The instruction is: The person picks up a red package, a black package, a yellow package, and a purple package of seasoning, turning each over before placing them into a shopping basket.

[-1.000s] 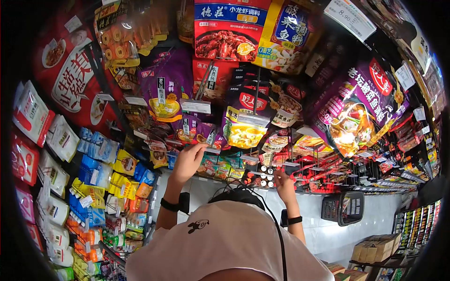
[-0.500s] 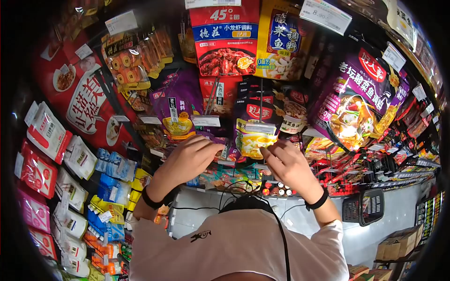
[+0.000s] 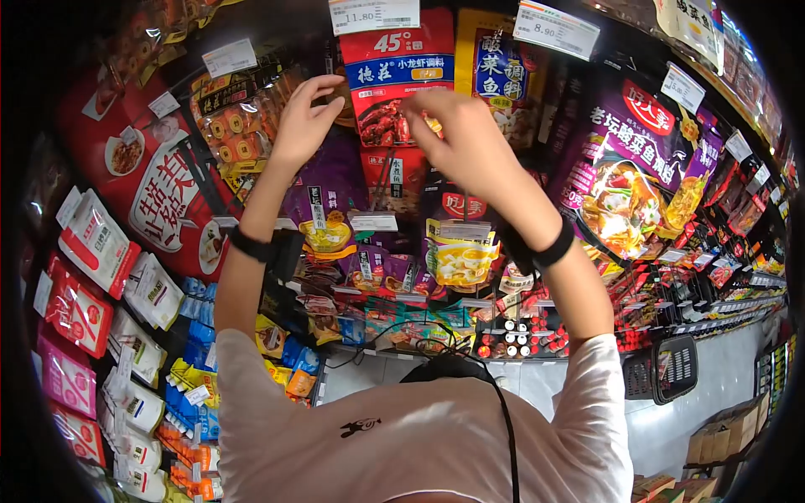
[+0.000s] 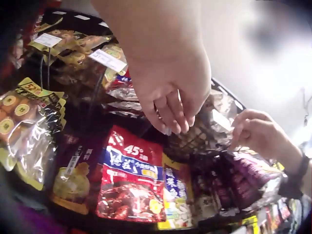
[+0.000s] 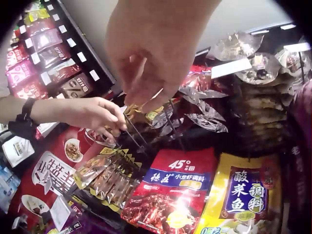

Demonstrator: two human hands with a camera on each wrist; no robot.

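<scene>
– Up they go! Both bare hands have climbed from the lower packets: left hand (image 3: 307,121) just left of a glossy red plastic packet (image 3: 394,65), right hand (image 3: 461,138) in front of it.
– Gripping anything?
– Nothing visible; fingers loosely bent on both. Whether the right one touches the packet, I can't tell. It covers part of the printed dish.
– Count them!
– One red packet up front; one yellow-and-blue plastic pouch (image 3: 501,80), lower part cut off by the right hand; two black wristbands (image 3: 556,245).
– Surroundings?
– Black shelf edge (image 5: 91,58) beyond the left hand, grey tiled floor (image 3: 654,427) below both, one black plastic basket (image 3: 640,377) right of the right arm.
</scene>
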